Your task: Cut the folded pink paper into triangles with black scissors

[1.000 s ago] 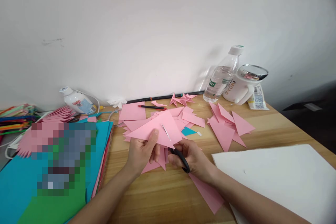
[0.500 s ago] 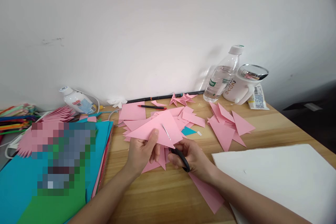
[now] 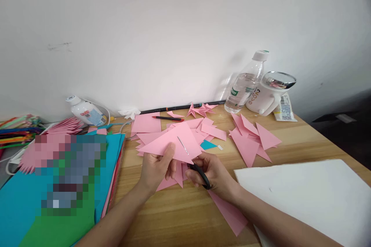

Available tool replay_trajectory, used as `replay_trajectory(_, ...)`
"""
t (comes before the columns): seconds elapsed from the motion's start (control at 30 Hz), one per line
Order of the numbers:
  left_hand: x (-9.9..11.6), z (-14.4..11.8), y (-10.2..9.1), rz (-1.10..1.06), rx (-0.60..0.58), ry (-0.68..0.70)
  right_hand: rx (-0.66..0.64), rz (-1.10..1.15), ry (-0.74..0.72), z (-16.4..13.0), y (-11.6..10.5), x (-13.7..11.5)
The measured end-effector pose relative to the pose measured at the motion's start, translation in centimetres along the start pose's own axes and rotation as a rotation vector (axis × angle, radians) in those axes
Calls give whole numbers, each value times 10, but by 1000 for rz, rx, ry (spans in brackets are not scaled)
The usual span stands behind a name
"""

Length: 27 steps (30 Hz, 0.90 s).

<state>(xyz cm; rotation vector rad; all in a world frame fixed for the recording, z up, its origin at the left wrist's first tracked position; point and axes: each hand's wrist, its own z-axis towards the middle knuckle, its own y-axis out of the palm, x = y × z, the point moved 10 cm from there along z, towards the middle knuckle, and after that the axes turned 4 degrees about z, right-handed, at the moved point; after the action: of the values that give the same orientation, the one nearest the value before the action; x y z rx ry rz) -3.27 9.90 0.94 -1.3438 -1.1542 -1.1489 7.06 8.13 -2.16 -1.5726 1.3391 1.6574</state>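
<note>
We are pinching a pink paper triangle (image 3: 174, 142) under our left hand (image 3: 158, 170) thumb, while our right hand (image 3: 213, 173) fingers are gripping black scissors (image 3: 199, 173), their blade crossing the paper just beyond the fingertips.

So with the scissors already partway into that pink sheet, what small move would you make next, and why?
Probably close the scissors gently and cut a little further. The right hand holds the black handles, a blade tip shows across the pink paper triangle, and the left hand pinches the sheet's lower edge, keeping it steady.
</note>
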Motion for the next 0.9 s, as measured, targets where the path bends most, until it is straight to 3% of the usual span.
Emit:
replay_trajectory(0.4,3,2,-6,-94,26,28,11,46,4,-1,-1,1)
replay_trajectory(0.6,1,2,0,-75,-43,16,-27,58,38,0,3,1)
replay_trajectory(0.9,-2,-2,13,-24,-145,-43,-46,141,-28,2,7,-10)
